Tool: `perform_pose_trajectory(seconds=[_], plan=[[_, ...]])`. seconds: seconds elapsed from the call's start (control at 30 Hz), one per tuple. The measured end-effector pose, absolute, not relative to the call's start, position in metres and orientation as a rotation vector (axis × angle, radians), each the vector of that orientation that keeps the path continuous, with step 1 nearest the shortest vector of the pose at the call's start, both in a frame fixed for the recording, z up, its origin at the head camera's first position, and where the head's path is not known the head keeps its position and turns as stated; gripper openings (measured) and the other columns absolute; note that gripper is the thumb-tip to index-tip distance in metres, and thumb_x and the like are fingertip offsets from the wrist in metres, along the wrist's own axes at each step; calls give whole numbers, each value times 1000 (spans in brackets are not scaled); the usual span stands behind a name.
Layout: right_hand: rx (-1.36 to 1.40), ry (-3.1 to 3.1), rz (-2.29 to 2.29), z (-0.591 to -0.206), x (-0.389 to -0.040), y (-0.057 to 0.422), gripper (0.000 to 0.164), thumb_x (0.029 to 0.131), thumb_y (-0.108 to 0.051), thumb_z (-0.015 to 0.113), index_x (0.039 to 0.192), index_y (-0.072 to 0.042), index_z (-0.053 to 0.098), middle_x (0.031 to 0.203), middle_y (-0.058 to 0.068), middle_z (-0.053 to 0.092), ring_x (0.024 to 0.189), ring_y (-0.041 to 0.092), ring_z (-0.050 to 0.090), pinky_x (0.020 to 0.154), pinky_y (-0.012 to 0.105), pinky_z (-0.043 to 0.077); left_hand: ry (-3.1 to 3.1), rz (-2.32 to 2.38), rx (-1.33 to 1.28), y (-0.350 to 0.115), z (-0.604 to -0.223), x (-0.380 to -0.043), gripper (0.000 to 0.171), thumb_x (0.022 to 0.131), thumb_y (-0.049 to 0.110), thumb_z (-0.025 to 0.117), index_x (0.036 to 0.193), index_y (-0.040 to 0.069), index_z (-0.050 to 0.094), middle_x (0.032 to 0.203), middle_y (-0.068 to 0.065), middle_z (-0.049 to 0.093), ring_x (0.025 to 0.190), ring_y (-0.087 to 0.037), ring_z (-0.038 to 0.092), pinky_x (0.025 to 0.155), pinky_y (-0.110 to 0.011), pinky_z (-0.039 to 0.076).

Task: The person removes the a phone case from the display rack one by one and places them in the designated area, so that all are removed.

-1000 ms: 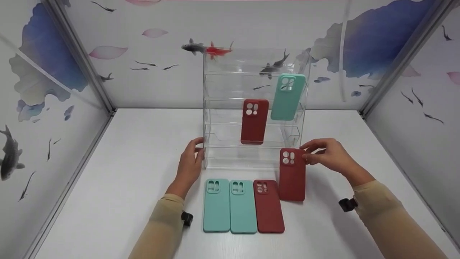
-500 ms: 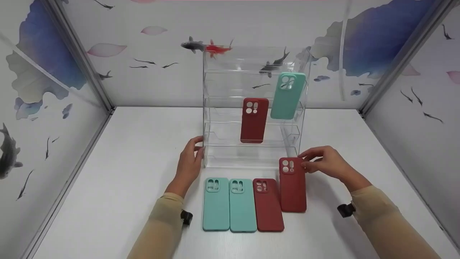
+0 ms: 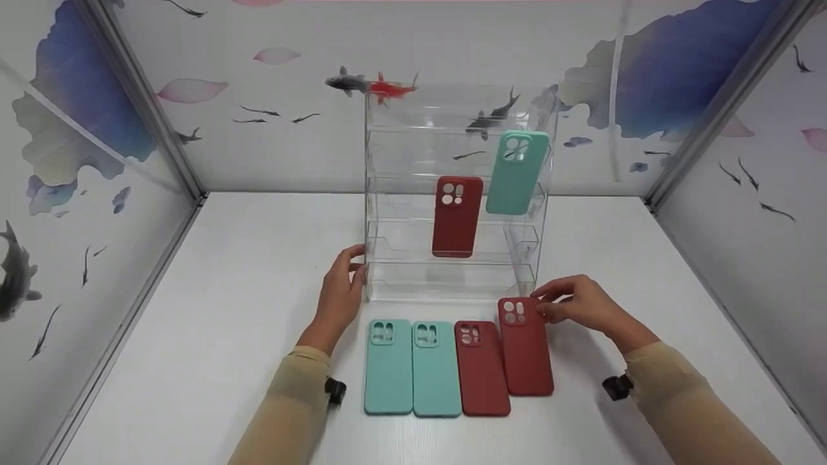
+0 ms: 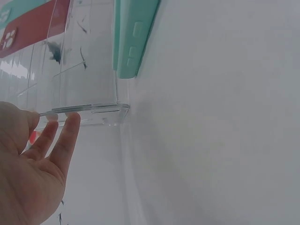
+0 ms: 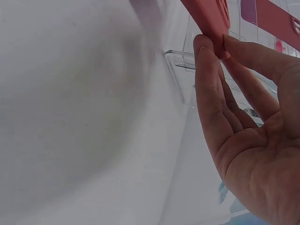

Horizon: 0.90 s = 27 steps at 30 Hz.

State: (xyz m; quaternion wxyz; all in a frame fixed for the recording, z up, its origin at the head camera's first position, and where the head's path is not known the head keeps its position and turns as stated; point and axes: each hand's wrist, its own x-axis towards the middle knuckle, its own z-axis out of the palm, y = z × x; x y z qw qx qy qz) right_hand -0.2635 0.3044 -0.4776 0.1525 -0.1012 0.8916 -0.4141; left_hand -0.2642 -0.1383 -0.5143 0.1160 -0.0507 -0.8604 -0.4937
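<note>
My right hand (image 3: 581, 305) pinches a red phone case (image 3: 526, 349) by its upper right corner; the case leans, its lower end low over the table. In the right wrist view, thumb and fingertips hold the corner of that case (image 5: 208, 23). My left hand (image 3: 340, 287) holds the left side edge of a clear acrylic display rack (image 3: 413, 282), with thumb and fingertips at the panel in the left wrist view. Left of the held case, another red phone case (image 3: 482, 371) and two mint phone cases (image 3: 389, 368) lie in a row.
On the rack stand a red phone case (image 3: 457, 219), mid-height, and a mint phone case (image 3: 518, 173), higher at the right. The white table (image 3: 258, 258) is enclosed by walls (image 3: 291, 148) printed with fish and petals.
My right hand has brought the red phone case down and toward me, from the rack's lower right corner to beside the row. My left hand stays on the rack.
</note>
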Motion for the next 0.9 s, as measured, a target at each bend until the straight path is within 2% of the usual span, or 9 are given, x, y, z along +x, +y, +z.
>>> perform_pose_trajectory(seconds=[0.6,0.9], plan=[[-326,2549,-1080,-498,-252,305,26,93,-16,76,115,-3,77,103,12,76,84,17,73,70,30,62,-2534,-1442,-136,-135,-516,-262,41,110,17,50,151,12,45,151,-5,53,126,-21,61,105,-40,56],[-316,2531,-1098,-501,-252,305,27,93,-18,76,116,-3,76,102,11,75,83,19,73,71,33,63,-2518,-1437,-146,-137,-513,-264,40,110,17,51,149,14,46,151,-5,54,126,-22,61,105,-41,55]])
